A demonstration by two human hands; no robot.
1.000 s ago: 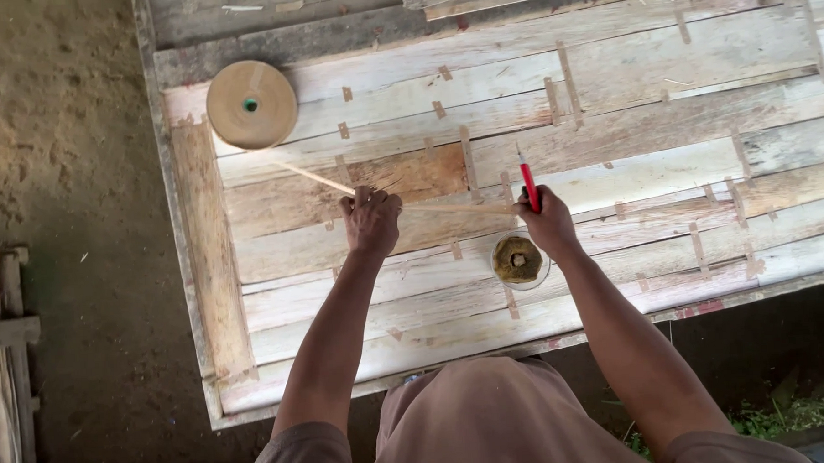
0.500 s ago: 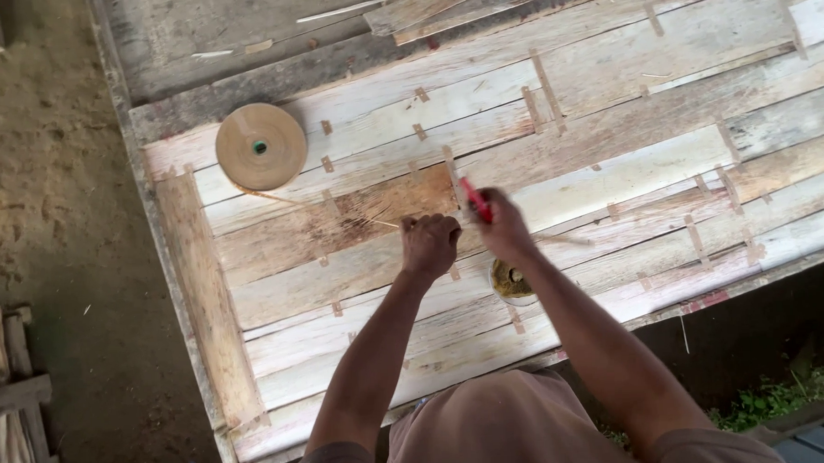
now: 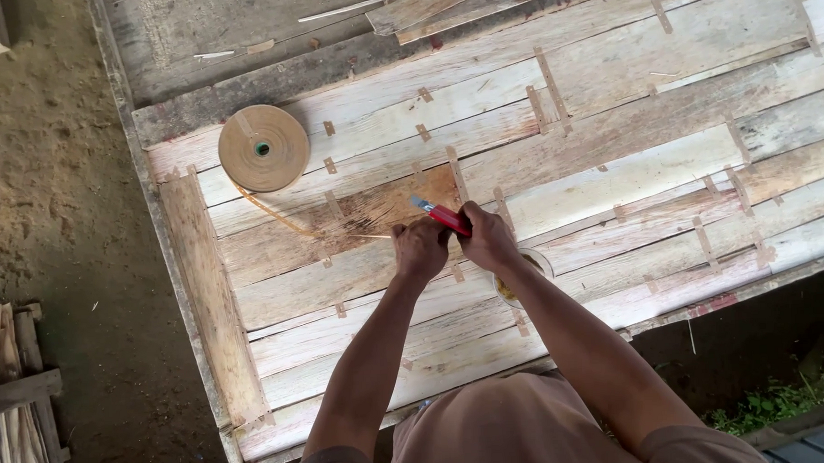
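Observation:
My right hand [image 3: 490, 240] grips a red utility knife [image 3: 441, 214] whose blade points up-left over thin wood veneer sheets [image 3: 610, 151] laid on the table. Close beside it, my left hand [image 3: 420, 249] pinches the end of a thin brown tape strip [image 3: 284, 219]. That strip runs up-left to a round roll of brown tape [image 3: 263, 147] lying flat on the sheets. The two hands touch each other near the middle of the sheets. Small tape patches dot the seams between the veneer pieces.
A small round container [image 3: 520, 282] sits partly hidden under my right forearm. The wooden table's left edge [image 3: 181, 294] borders bare dirt ground [image 3: 55, 198]. Loose sticks lie at the table's far side [image 3: 367, 3]. Stacked wood strips [image 3: 16, 400] stand at lower left.
My hands, apart a second ago, have come together. The right hand with the knife moved left to the left hand. The camera view shifted, so the table sits further right.

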